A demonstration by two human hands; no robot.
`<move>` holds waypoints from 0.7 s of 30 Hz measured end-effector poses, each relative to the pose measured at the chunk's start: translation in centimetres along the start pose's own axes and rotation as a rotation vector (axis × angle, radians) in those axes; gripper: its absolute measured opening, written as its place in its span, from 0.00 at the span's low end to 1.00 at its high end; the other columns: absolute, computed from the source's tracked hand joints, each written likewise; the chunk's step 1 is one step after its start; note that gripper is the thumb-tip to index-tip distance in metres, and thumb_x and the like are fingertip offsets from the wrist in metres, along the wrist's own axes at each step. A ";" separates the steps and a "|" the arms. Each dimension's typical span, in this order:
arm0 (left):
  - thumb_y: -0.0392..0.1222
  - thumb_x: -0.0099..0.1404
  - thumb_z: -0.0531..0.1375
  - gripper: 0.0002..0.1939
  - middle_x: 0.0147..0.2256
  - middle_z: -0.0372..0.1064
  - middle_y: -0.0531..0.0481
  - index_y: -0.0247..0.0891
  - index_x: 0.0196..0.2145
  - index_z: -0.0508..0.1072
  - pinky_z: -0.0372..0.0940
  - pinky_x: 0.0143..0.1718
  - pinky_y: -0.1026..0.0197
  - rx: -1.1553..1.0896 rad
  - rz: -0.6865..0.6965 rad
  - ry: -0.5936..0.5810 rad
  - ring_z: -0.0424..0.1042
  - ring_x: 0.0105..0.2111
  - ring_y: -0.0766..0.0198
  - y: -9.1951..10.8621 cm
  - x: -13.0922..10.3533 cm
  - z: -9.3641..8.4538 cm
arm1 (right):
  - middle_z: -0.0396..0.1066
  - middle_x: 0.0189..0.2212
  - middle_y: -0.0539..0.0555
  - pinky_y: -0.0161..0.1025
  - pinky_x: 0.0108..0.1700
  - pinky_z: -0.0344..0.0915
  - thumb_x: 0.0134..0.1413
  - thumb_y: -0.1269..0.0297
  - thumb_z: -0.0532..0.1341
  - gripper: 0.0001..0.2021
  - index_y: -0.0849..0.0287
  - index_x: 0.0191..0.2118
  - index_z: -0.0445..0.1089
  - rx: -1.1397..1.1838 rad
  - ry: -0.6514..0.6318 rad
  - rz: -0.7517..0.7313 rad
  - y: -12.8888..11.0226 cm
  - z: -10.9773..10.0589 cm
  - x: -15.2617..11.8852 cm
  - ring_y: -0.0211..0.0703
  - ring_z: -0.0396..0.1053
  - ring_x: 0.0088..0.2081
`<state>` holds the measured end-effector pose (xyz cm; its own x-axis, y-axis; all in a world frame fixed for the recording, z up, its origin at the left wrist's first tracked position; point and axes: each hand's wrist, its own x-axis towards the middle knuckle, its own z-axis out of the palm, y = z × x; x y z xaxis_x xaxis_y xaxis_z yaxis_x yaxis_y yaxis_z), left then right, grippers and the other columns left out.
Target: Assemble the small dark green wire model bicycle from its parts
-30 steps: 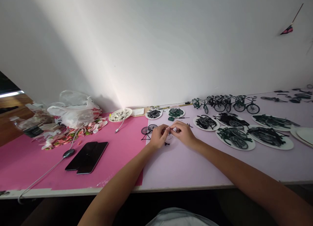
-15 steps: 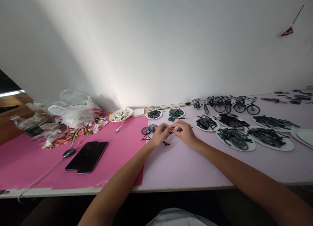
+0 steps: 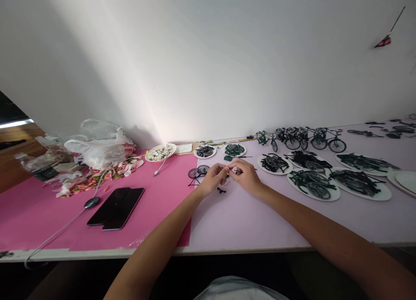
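Note:
My left hand (image 3: 215, 179) and my right hand (image 3: 244, 175) meet above the table, fingertips pinched together. Whatever sits between them is too small or hidden to make out. Beside my left hand, black toy bicycle wheels (image 3: 203, 169) and thin black bars lie across the seam of the pink and lilac surfaces. A small black part (image 3: 221, 191) rests on the lilac surface just below my hands. Behind my fingers is a small dark green block (image 3: 228, 158), near a plate of green parts (image 3: 234, 150) and a plate of black parts (image 3: 205, 151).
Several assembled toy bicycles (image 3: 328, 140) stand along the wall at right, behind plates heaped with bicycle parts (image 3: 313, 185). On the left lie two dark phones (image 3: 115, 208), a cable with a dark oval piece (image 3: 92, 202), pink and green pieces (image 3: 94, 181) and a plastic bag (image 3: 99, 146).
Both hands stay in nearly the same place, fingertips still together. Only a very slight shift of the fingers shows.

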<state>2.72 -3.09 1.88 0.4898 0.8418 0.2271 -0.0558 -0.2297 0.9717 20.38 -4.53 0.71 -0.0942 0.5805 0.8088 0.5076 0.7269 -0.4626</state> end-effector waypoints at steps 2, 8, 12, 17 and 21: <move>0.69 0.63 0.64 0.30 0.22 0.58 0.60 0.36 0.40 0.67 0.52 0.24 0.65 0.011 0.000 0.010 0.56 0.20 0.72 0.0 0.1 0.0 | 0.71 0.30 0.50 0.36 0.26 0.58 0.59 0.68 0.64 0.03 0.56 0.34 0.75 -0.007 -0.007 0.003 0.1 0.0 0.0 0.35 0.59 0.22; 0.70 0.61 0.64 0.31 0.25 0.57 0.59 0.37 0.38 0.66 0.51 0.27 0.65 0.072 -0.004 0.034 0.55 0.24 0.71 0.4 -0.1 0.0 | 0.73 0.32 0.52 0.36 0.25 0.58 0.59 0.69 0.63 0.04 0.56 0.35 0.77 0.001 -0.017 -0.013 0.2 0.0 -0.1 0.35 0.60 0.22; 0.70 0.62 0.63 0.30 0.26 0.57 0.58 0.37 0.38 0.66 0.51 0.28 0.64 0.112 0.007 0.032 0.55 0.25 0.70 0.5 -0.2 -0.1 | 0.73 0.31 0.52 0.35 0.26 0.60 0.60 0.69 0.63 0.05 0.56 0.35 0.78 0.015 -0.006 -0.025 0.2 0.1 -0.1 0.37 0.64 0.25; 0.69 0.63 0.63 0.29 0.26 0.57 0.59 0.37 0.38 0.65 0.50 0.28 0.64 0.115 0.020 0.024 0.55 0.25 0.70 0.3 -0.1 -0.2 | 0.73 0.31 0.52 0.35 0.27 0.62 0.60 0.70 0.63 0.06 0.55 0.36 0.79 0.032 0.004 -0.034 0.3 0.1 -0.1 0.39 0.67 0.27; 0.69 0.64 0.63 0.29 0.25 0.57 0.59 0.38 0.37 0.64 0.50 0.28 0.64 0.124 0.019 0.021 0.54 0.25 0.70 0.4 -0.2 -0.3 | 0.74 0.31 0.52 0.35 0.27 0.61 0.61 0.69 0.63 0.06 0.55 0.37 0.80 0.041 -0.005 -0.040 0.4 0.1 -0.1 0.38 0.66 0.26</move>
<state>2.36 -3.21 2.26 0.4713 0.8463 0.2481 0.0440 -0.3035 0.9518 20.51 -4.25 0.45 -0.1178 0.5525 0.8252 0.4674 0.7640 -0.4448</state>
